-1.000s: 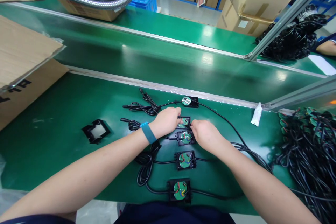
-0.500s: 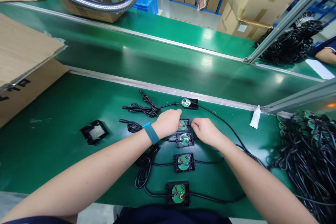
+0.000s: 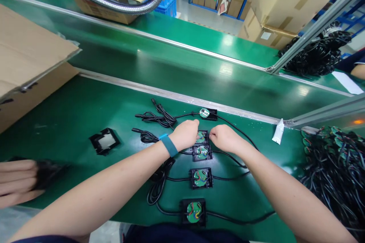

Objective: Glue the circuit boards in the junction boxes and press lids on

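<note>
My left hand, with a teal band at the wrist, is closed at the left side of a black housing that holds a green round circuit board. Across from it, my right hand is pinched at the housing's right side. What the fingertips of either hand hold is too small to tell. Just below lies a second open housing, and two more sit nearer me, each with a board and cables. Behind my hands a round board rests partly on another housing.
Another person's hand holds something black and blurred at the left edge. A black housing stack, a cardboard box, a white tube and a large cable pile also lie around the bench.
Another person's hand with a black item has come into view at the left. My hands stay around the same housing, and the whole view has shifted slightly.
</note>
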Demonstrator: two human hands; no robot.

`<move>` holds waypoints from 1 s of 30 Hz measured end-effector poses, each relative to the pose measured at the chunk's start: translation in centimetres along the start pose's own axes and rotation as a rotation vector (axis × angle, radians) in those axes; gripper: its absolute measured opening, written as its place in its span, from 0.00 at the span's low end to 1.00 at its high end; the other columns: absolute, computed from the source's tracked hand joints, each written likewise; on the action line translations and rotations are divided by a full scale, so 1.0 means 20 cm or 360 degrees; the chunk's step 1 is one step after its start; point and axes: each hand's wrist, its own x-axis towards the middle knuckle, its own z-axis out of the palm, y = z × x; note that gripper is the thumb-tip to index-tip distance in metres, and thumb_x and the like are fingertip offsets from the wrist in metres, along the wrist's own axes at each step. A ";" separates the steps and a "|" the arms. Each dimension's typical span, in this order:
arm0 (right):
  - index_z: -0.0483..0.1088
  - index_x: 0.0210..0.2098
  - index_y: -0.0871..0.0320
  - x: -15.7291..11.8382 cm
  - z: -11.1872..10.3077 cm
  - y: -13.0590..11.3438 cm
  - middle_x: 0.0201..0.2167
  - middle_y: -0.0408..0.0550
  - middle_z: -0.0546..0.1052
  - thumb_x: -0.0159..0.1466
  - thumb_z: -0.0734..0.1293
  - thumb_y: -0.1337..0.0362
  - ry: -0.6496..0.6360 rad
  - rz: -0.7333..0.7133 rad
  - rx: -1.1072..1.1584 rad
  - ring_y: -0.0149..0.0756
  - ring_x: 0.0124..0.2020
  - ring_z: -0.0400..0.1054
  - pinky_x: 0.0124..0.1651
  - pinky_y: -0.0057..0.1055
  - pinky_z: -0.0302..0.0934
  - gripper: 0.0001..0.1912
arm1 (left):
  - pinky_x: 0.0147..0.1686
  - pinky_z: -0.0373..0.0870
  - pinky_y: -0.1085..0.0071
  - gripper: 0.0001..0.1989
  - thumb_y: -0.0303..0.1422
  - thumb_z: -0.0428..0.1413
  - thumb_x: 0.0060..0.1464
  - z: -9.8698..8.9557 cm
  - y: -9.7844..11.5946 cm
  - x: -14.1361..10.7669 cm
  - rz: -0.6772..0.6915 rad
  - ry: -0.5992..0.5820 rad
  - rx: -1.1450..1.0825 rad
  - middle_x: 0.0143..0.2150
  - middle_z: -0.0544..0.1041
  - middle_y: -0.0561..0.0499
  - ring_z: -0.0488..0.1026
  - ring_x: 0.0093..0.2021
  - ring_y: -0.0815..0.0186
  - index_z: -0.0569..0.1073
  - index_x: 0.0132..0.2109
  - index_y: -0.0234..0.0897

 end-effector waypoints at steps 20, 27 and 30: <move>0.75 0.30 0.55 0.11 0.04 -0.04 0.35 0.50 0.81 0.54 0.72 0.43 -0.0012 0.0498 0.0272 0.42 0.39 0.74 0.36 0.32 0.60 0.21 | 0.40 0.71 0.64 0.12 0.28 0.59 0.56 -0.01 0.02 -0.01 -0.0038 -0.0009 0.0020 0.42 0.80 0.38 0.78 0.47 0.51 0.71 0.47 0.31; 0.76 0.42 0.56 0.15 -0.02 -0.10 0.44 0.56 0.80 0.53 0.75 0.45 -0.0176 0.0559 0.0148 0.50 0.49 0.73 0.48 0.39 0.64 0.25 | 0.40 0.71 0.66 0.14 0.33 0.61 0.54 -0.01 -0.01 -0.01 -0.0016 -0.0012 0.0041 0.43 0.80 0.40 0.78 0.46 0.53 0.71 0.46 0.33; 0.75 0.45 0.57 0.14 -0.03 -0.12 0.48 0.59 0.79 0.53 0.75 0.46 -0.0155 0.0572 0.0171 0.50 0.52 0.72 0.51 0.39 0.63 0.27 | 0.42 0.71 0.65 0.17 0.36 0.61 0.55 -0.05 -0.08 -0.06 0.0019 -0.0031 -0.0039 0.43 0.80 0.41 0.77 0.44 0.54 0.71 0.49 0.33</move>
